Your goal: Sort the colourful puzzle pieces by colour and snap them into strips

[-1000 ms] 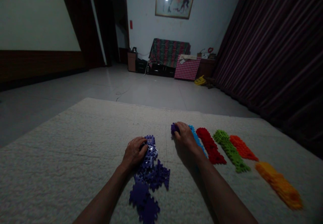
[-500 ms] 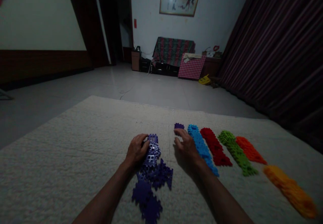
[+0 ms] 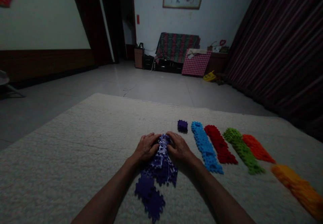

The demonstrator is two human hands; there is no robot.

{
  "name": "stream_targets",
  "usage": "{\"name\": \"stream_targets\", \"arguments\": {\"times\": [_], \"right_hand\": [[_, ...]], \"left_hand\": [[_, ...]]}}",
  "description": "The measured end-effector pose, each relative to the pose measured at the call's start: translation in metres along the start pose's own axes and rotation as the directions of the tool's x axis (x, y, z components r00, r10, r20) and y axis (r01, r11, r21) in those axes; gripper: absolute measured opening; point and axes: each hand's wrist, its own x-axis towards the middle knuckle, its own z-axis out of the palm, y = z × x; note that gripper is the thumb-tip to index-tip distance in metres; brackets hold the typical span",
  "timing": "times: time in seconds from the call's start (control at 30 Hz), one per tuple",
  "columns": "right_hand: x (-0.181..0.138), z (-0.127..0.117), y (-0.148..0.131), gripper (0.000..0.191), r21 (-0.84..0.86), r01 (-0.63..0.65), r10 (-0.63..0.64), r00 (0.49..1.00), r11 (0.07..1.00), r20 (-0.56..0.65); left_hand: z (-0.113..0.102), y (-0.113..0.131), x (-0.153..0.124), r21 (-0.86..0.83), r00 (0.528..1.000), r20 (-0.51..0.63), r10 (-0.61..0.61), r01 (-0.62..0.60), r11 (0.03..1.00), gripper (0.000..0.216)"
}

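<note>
At six o'clock, left hand [image 3: 146, 148] and right hand [image 3: 179, 150] are clamping purple tiles [image 3: 159, 165]; gripping edges is seeming wisest.

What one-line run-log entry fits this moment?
left hand: holds purple pile | right hand: holds purple pile | lone purple tile: beside blue row | surface: rug

1. The pile of tiles [image 3: 157, 175] lies on the rug [image 3: 75, 150], with the left hand [image 3: 146, 147] and right hand [image 3: 178, 148] on either side of its far end.
2. A lone tile [image 3: 182, 126] lies behind the pile, to the right.
3. Five tile rows [image 3: 219, 145] lie side by side right of it.
</note>
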Motion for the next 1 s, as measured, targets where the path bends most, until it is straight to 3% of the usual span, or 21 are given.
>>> {"name": "stream_targets", "arguments": {"times": [0.3,0.43,0.57,0.73,0.87,1.0], "right_hand": [[-0.008,-0.005,0.003,0.058,-0.008,0.052,-0.051,0.998,0.999,0.044],[-0.003,-0.009,-0.001,0.050,-0.025,0.101,-0.100,0.994,0.995,0.044],[0.001,-0.017,-0.007,0.034,-0.130,0.026,-0.021,0.999,0.991,0.045],[0.001,-0.034,-0.002,0.028,-0.291,-0.042,0.060,0.997,0.956,0.054],[0.001,-0.040,0.008,0.042,-0.217,0.116,-0.084,0.985,0.969,0.150],[-0.006,-0.032,0.002,0.060,-0.183,0.167,-0.145,0.981,0.969,0.126]], "left_hand": [[-0.004,0.004,-0.002,-0.042,0.999,0.011,0.052,-0.051,0.998,0.054],[-0.002,0.002,-0.002,-0.021,0.996,-0.015,0.092,-0.092,0.996,0.052],[-0.001,0.001,-0.001,-0.015,0.995,-0.047,0.088,-0.089,0.996,0.047],[0.001,-0.001,0.000,-0.020,0.995,-0.060,0.080,-0.082,0.996,0.044],[0.003,-0.003,0.001,-0.023,0.995,-0.065,0.081,-0.082,0.996,0.042],[0.005,-0.005,0.000,-0.027,0.992,-0.084,0.094,-0.097,0.995,0.041]]}}
